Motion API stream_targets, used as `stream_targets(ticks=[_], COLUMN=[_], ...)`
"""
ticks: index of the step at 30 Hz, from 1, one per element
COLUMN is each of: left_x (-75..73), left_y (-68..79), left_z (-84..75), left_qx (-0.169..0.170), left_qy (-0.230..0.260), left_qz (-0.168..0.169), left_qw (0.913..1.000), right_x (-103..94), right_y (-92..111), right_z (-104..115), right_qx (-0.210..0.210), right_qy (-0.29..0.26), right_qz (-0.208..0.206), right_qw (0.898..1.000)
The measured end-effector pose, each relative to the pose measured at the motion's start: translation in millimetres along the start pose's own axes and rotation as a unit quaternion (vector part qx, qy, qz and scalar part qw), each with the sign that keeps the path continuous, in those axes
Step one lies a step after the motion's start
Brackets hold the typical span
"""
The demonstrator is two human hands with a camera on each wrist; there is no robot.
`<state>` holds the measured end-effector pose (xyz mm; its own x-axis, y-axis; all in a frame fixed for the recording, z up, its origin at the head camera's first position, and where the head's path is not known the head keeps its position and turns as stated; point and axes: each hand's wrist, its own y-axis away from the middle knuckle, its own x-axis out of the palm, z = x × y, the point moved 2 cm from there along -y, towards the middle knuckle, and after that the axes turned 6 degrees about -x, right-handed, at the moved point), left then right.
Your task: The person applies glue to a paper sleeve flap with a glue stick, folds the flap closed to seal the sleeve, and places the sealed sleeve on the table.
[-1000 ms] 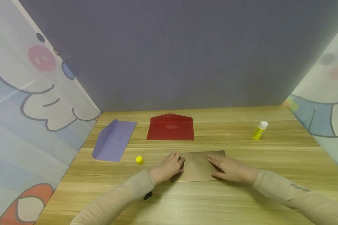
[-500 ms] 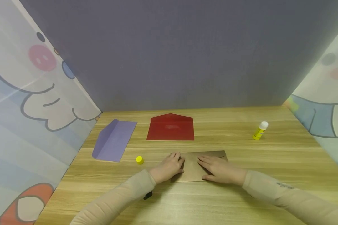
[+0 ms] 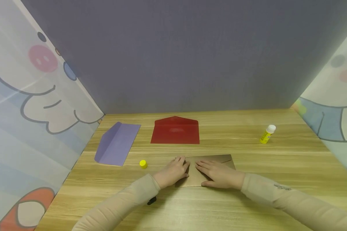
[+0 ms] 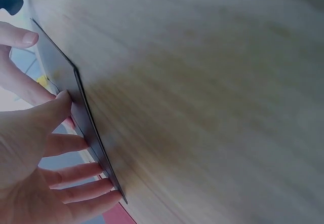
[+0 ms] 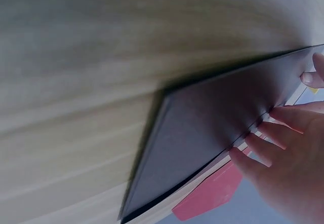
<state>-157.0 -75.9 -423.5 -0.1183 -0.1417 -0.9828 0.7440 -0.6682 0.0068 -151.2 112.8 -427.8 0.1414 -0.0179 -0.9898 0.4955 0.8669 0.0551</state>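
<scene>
A brown envelope (image 3: 197, 179) lies on the wooden table, its flap folded down along the far side. My left hand (image 3: 171, 173) rests on its left end, holding it down with fingertips and thumb. In the left wrist view, the fingers of the left hand (image 4: 30, 183) reach the envelope's edge. Across the middle of the envelope, my right hand (image 3: 219, 175) presses the flap with its fingers extended. The right wrist view has the right hand (image 5: 291, 155) with its fingertips along the flap edge, beside the bare end of the envelope (image 5: 197, 138).
A red envelope (image 3: 174, 133) with its flap raised lies behind the hands. To the left is a purple envelope (image 3: 120, 144), flap unfolded. A small yellow cap (image 3: 143, 164) stands by the left hand, and a yellow-and-white glue stick (image 3: 267, 134) stands at the back right.
My right hand has slid left along the brown envelope, from near its right end to the middle, uncovering that end. The left hand has kept its place.
</scene>
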Motion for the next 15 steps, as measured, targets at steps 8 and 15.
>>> stream_targets(ticks=[8, 15], left_x=[1.1, 3.0], left_y=[-0.1, -0.3], left_z=[0.5, 0.8], left_qx=[0.009, 0.012], left_qy=[-0.022, -0.029], left_qz=[-0.006, -0.013], left_qw=[0.9997, 0.9994], right_x=[-2.3, -2.9], right_y=[-4.4, 0.5], right_z=[1.7, -1.6], right_qx=[0.002, 0.01], right_qy=[-0.004, -0.03], right_qz=[0.006, 0.006], right_qw=[1.0, 0.999])
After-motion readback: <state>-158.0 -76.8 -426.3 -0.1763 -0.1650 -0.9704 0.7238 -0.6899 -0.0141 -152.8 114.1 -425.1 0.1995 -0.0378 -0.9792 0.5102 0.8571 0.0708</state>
